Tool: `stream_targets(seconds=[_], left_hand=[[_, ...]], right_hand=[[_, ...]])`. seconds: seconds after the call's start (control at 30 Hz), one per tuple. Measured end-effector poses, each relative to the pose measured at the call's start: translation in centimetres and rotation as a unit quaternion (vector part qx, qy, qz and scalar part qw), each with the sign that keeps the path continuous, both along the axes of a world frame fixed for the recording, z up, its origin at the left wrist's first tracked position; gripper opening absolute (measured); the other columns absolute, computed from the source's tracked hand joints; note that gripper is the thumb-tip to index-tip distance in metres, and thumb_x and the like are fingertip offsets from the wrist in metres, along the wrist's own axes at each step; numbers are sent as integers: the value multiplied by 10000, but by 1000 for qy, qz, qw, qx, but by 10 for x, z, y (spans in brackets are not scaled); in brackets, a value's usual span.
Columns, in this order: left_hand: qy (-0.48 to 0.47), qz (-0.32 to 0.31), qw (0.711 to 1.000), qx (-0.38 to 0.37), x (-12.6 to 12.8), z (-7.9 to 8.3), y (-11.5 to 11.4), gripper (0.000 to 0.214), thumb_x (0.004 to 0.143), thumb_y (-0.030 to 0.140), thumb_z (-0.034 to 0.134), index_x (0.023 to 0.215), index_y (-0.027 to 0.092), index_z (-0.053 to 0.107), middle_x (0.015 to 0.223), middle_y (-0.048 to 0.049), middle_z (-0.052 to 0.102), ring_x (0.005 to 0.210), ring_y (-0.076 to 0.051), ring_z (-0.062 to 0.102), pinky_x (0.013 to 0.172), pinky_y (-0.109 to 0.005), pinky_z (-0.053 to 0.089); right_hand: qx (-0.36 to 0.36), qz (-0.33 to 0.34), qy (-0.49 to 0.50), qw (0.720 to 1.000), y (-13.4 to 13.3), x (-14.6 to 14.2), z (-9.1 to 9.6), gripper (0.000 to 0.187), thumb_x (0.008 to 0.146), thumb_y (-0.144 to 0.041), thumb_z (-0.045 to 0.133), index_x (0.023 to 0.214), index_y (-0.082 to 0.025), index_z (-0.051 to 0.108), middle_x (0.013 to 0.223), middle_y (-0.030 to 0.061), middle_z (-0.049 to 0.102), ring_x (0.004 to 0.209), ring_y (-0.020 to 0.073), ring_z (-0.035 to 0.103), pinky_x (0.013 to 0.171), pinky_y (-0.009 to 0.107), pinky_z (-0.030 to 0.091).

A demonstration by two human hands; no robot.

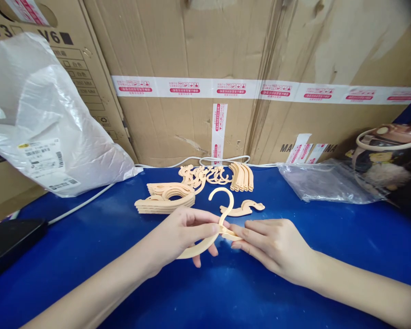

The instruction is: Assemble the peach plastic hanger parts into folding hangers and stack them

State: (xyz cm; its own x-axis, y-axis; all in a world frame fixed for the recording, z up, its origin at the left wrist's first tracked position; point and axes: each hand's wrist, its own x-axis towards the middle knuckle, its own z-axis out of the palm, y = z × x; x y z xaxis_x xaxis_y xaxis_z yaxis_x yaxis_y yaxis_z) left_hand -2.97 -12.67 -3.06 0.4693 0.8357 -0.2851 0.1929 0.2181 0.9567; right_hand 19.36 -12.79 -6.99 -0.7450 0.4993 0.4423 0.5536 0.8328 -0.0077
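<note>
Over the blue table [89,256], my left hand [185,235] grips the left arm of a peach plastic hanger [222,205]; its hook stands upright between my hands. My right hand [270,242] pinches a short peach piece at the hanger's centre, thumb and fingers pressed together. Just behind the hook lies a loose hanger arm piece [243,208]. Further back are a stack of flat hanger arms [164,198], a heap of hooks [205,176] and a bundle of curved pieces [241,176].
Taped cardboard boxes [226,68] wall off the back. A white plastic bag [37,119] leans at left, a clear plastic bag [325,183] lies at right beside a pink bottle [387,151]. A white cable [78,205] and a black object [10,240] are at left.
</note>
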Motion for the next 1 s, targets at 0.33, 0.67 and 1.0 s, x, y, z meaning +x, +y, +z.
stream_targets(seconds=[0.33, 0.67, 1.0], left_hand=[[32, -3, 994, 104, 0, -8, -4, 281, 812, 367, 589, 950, 149, 700, 766, -23, 643, 703, -150, 607, 473, -174, 451], [247, -36, 924, 289, 8, -12, -15, 354, 949, 363, 388, 712, 176, 574, 658, 13, 573, 582, -119, 494, 529, -225, 323], [419, -112, 833, 343, 14, -6, -24, 345, 995, 425, 258, 851, 210, 487, 673, -16, 616, 587, -225, 586, 504, -276, 214]], right_hand=[[-131, -29, 15, 991, -4, -4, 4, 366, 1016, -358, 328, 1163, -199, 624, 754, 25, 692, 622, 133, 649, 543, 218, 409], [-120, -21, -2, 993, -2, -1, 0, 269, 964, -361, 437, 1016, -193, 640, 727, 16, 701, 571, 136, 633, 514, 240, 364], [72, -7, 73, 995, 9, 3, 28, 365, 833, -530, 602, 804, -168, 572, 828, 82, 645, 766, 208, 565, 678, 332, 407]])
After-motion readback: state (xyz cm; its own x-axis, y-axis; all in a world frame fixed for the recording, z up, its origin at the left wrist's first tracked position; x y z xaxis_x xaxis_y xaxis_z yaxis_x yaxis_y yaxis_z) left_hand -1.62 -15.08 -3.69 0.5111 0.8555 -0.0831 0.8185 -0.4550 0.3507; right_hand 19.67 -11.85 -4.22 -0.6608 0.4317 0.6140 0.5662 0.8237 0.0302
